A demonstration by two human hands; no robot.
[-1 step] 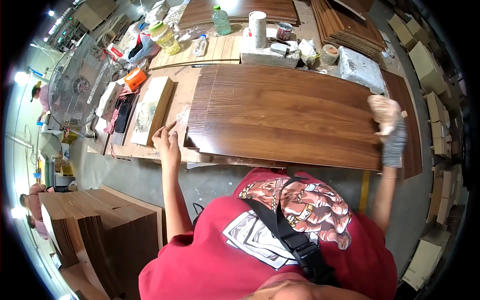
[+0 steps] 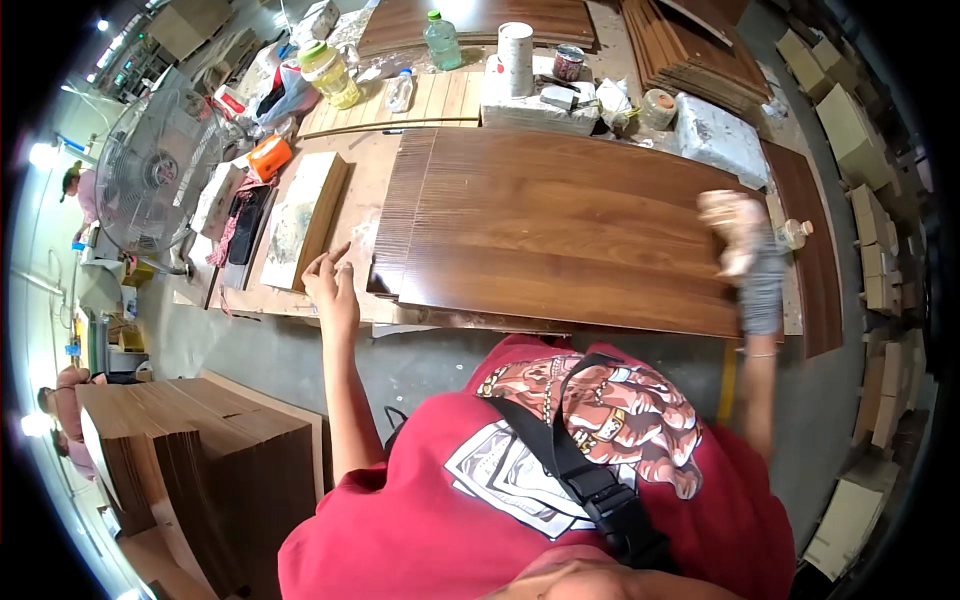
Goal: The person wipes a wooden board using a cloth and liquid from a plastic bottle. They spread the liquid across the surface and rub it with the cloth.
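Note:
A long brown wood-grain board point(image 2: 570, 220) lies across the table, with fine parallel lines along its left end. Over the board's right end is my right hand point(image 2: 735, 230), in a pale, stained covering with a grey cuff. It is smeared by motion, so its fingers and anything in them cannot be made out. My left hand point(image 2: 332, 285) is held off the board's left corner, fingers apart and holding nothing. Nearest to it is a long pale block point(image 2: 303, 225) with a wooden side. A small clear bottle or jar point(image 2: 795, 233) is just right of my right hand.
Behind the board stand a white cup point(image 2: 515, 60), a tin point(image 2: 568, 63), a green-capped bottle point(image 2: 441, 42) and a white wrapped block point(image 2: 720, 140). A fan point(image 2: 160, 170) is at the left. Stacked brown sheets point(image 2: 200, 450) stand at lower left; more boards point(image 2: 690, 60) lie far right.
My right hand has moved left along the board, uncovering more of the small bottle or jar and the board's right edge. My left hand has barely moved.

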